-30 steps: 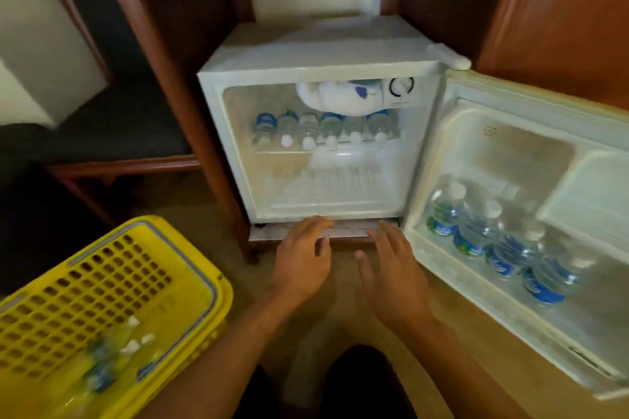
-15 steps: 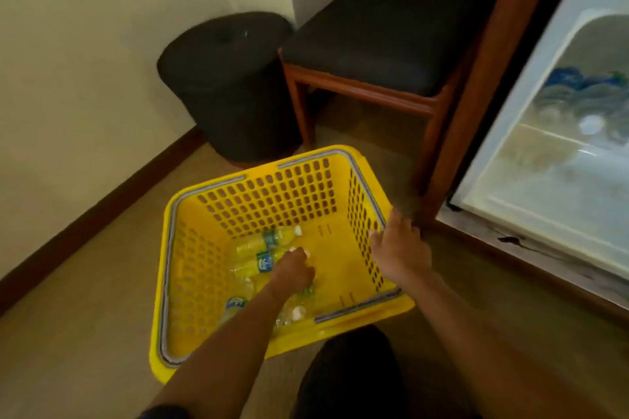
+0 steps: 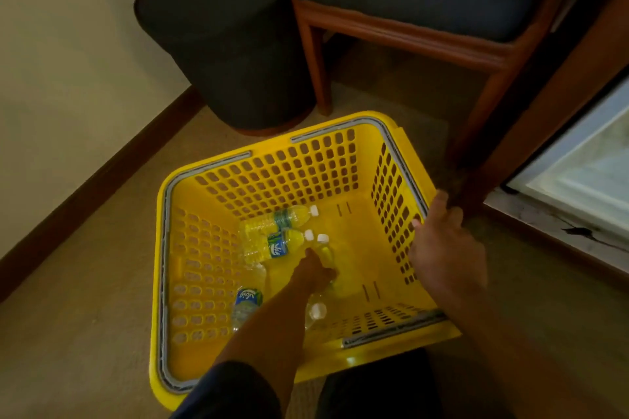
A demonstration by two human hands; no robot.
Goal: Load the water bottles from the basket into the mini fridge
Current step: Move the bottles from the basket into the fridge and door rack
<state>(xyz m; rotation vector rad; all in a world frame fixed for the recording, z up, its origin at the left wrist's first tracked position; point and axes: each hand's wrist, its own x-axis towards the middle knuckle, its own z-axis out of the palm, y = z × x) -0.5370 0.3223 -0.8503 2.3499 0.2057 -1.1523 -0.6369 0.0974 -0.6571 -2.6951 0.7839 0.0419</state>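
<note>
Hands first: your left hand point(image 3: 315, 270) has gone down into the yellow basket point(image 3: 163, 248) and is curled around the neck end of a water bottle point(image 3: 325, 253) lying on the basket floor, its white cap showing just past your fingers; whether the hold is firm yet, you cannot tell from here. Your right hand point(image 3: 442, 248) rests loosely curved on the basket's right rim, steadying it, holding nothing else. A second ago both hands lay empty at the foot of the mini fridge point(image 3: 585, 160); now your view has swung left, so the fridge is only a sliver at the right edge. That likely means a fresh pick is under way. Two more bottles point(image 3: 275, 219) lie side by side just beyond your left hand, another point(image 3: 246, 303) beside your forearm, so several trips remain.
</note>
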